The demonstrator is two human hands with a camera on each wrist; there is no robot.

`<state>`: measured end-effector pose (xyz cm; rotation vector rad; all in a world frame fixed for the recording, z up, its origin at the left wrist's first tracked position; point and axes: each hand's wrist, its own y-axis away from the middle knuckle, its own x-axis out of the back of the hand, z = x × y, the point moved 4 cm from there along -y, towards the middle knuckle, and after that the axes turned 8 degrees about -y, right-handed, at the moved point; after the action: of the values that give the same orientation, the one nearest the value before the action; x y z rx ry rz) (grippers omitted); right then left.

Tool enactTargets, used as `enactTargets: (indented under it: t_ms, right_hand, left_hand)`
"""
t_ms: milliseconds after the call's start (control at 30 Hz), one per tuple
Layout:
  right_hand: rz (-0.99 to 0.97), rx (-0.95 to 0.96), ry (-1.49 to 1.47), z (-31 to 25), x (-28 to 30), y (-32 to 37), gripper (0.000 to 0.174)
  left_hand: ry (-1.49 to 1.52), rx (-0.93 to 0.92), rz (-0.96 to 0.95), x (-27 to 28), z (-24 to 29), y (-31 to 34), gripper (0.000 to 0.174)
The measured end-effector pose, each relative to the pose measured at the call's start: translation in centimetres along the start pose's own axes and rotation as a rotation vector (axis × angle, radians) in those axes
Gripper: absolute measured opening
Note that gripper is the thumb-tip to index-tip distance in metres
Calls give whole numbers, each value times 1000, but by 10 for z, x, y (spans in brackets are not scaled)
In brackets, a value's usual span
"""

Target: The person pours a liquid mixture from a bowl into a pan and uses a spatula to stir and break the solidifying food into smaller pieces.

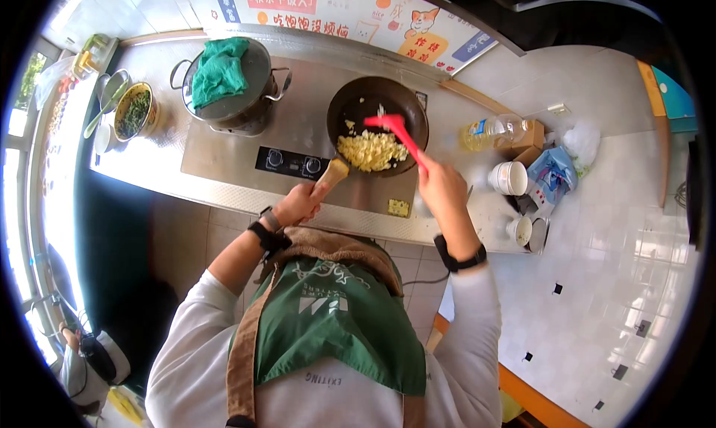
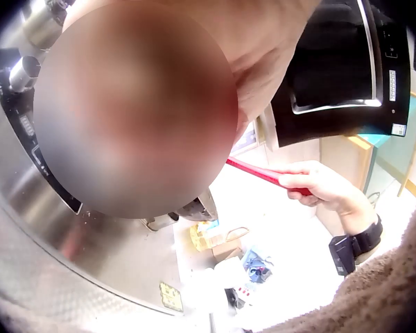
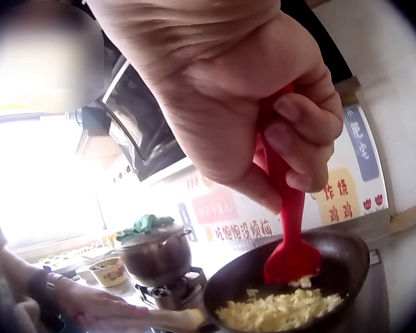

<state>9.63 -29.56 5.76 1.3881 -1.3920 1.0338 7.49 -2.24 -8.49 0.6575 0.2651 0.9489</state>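
My left hand grips the wooden handle of a dark frying pan on the stove. Small pale-yellow crumbled pieces, like scrambled egg, are heaped on the near side of the pan. In my right hand I hold a red spatula, its head inside the pan beyond the heap. The right wrist view shows fingers curled round the spatula's shaft, with its blade tilted down over the pan. A blurred patch hides much of the left wrist view.
Left of the pan stands a lidded pot with a green cloth on it. A bowl of dark greens sits farther left. An oil bottle, stacked white bowls and a blue bag are at right. A yellow sponge-like piece lies near the counter edge.
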Motion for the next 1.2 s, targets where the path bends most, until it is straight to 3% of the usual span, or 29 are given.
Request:
enactTargets:
  t_ms: [67, 200, 300, 400, 500, 600, 667, 733, 867, 967, 1100, 1200]
  right_hand:
    - [14, 54, -2, 1, 17, 29, 33]
    - [66, -3, -8, -6, 26, 53, 33]
    - [257, 137, -73, -13, 30, 56, 34]
    - [237, 188, -177, -14, 56, 89, 37]
    - [233, 285, -117, -35, 46, 89, 39]
    - [104, 470, -86, -50, 43, 107, 40]
    - [48, 571, -127, -56, 53, 126, 40]
    - [-107, 676, -138, -69, 58, 145, 39]
    - [-199, 843, -170, -124, 57, 145, 38]
    - [-150, 955, -220, -180, 26, 128, 37]
    - [27, 1041, -242, -275, -27, 110, 36]
    - [46, 1130, -267, -339, -49, 109, 37]
  left_hand:
    - [-97, -81, 34, 6, -12, 17, 51]
    - [-39, -74, 31, 1, -15, 46, 49]
    - [-84, -86, 86, -2, -4, 78, 52]
    - [-155, -80, 197, -1, -11, 131, 52]
    - [-98, -35, 166, -26, -21, 170, 50]
    - [-17, -12, 253, -56, -38, 196, 51]
    - [178, 95, 232, -77, -63, 228, 50]
    - [335, 87, 304, -94, -81, 266, 50]
    - [522, 137, 494, -111, -92, 323, 47]
    - [519, 170, 667, -97, -118, 338, 42]
    - [481, 147, 821, -50, -137, 348, 39]
    - [435, 105, 925, 0, -156, 354, 39]
